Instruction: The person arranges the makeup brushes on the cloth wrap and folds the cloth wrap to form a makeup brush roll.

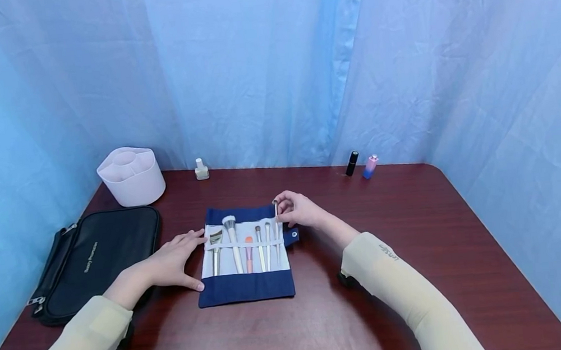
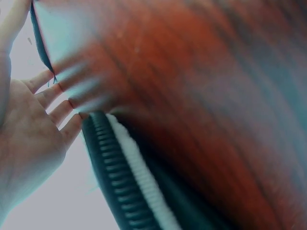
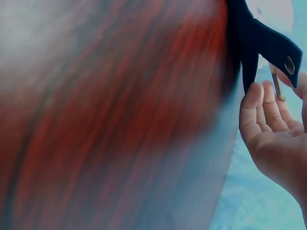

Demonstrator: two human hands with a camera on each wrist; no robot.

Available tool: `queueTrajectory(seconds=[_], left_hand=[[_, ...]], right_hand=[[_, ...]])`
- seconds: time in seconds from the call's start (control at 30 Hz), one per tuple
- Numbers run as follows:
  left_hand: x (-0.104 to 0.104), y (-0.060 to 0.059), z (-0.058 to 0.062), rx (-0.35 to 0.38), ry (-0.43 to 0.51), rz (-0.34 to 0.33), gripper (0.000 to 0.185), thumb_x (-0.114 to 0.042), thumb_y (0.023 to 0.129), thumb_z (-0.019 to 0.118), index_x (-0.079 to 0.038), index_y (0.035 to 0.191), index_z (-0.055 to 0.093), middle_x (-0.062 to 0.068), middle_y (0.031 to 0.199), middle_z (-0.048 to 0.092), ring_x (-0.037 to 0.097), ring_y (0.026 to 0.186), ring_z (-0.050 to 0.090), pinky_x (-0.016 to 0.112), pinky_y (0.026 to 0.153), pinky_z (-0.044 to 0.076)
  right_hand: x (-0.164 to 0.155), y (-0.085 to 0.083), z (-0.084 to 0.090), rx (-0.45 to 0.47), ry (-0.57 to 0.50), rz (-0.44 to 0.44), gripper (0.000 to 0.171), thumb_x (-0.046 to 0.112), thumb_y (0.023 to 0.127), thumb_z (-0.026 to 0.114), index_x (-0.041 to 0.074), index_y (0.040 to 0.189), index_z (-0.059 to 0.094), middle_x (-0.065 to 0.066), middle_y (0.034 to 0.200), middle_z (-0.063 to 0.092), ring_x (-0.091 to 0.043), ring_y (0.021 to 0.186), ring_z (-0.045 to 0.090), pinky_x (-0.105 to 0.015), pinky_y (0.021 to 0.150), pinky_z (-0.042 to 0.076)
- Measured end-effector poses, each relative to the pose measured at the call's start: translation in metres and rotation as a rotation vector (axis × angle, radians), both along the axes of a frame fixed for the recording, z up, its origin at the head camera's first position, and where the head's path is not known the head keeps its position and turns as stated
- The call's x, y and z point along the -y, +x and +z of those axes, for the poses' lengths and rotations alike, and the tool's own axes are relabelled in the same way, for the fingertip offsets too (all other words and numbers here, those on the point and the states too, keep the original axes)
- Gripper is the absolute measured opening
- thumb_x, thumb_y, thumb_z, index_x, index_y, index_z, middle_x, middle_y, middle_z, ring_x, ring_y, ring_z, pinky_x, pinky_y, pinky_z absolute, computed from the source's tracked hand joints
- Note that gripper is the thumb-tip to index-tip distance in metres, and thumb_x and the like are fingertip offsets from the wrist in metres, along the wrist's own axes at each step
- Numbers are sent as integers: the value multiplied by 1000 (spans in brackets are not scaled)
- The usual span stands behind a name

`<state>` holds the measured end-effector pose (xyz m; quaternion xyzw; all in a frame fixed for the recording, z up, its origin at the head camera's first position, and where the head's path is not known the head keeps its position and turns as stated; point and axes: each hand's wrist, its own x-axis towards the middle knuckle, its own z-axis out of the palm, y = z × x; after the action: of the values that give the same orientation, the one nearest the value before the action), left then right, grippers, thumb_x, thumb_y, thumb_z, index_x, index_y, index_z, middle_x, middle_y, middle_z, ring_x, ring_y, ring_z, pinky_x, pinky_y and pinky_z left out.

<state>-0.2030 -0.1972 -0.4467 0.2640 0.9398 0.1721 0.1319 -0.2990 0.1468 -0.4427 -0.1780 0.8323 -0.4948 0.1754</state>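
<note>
An unrolled navy and white brush roll (image 1: 246, 288) lies on the table, several makeup brushes tucked under its white strap. Among them are a fluffy white-handled brush (image 1: 236, 252), a fan-like brush (image 1: 216, 254) and a short orange-tipped brush (image 1: 249, 254). My right hand (image 1: 300, 209) pinches the upper end of a slim makeup brush (image 1: 277, 237) at the roll's right side. In the right wrist view this brush (image 3: 277, 81) shows between thumb and fingers, behind the snap tab (image 3: 280, 50). Fingers spread, my left hand (image 1: 169, 262) rests along the roll's left edge.
A black zip case (image 1: 110, 253) lies close to my left forearm. Behind it stands a white divided holder (image 1: 134, 183). Along the back edge are a nail polish bottle (image 1: 201, 171), a black tube (image 1: 352, 163) and a pink-blue bottle (image 1: 370, 166). Blue curtains (image 1: 261, 75) surround the table.
</note>
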Motion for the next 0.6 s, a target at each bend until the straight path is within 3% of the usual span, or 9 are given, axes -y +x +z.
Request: queueTrajectory(seconds=[0.3, 0.6], left_hand=[[-1, 1, 1, 0, 1, 0, 109, -63, 64, 76, -5, 145, 33, 15, 155, 22, 40, 140, 20, 66, 105, 23], [0, 1, 2, -1, -5, 0, 108, -63, 64, 75, -5, 145, 33, 16, 155, 22, 41, 140, 20, 66, 105, 23]], right_hand=[[-5, 5, -3, -58, 109, 157, 38, 14, 78, 78, 4, 109, 57, -5, 86, 63, -16, 72, 59, -23, 66, 50], [-3, 6, -7, -81, 189, 220, 35, 20, 77, 79, 8, 104, 61, -2, 87, 62, -14, 71, 54, -22, 61, 45]])
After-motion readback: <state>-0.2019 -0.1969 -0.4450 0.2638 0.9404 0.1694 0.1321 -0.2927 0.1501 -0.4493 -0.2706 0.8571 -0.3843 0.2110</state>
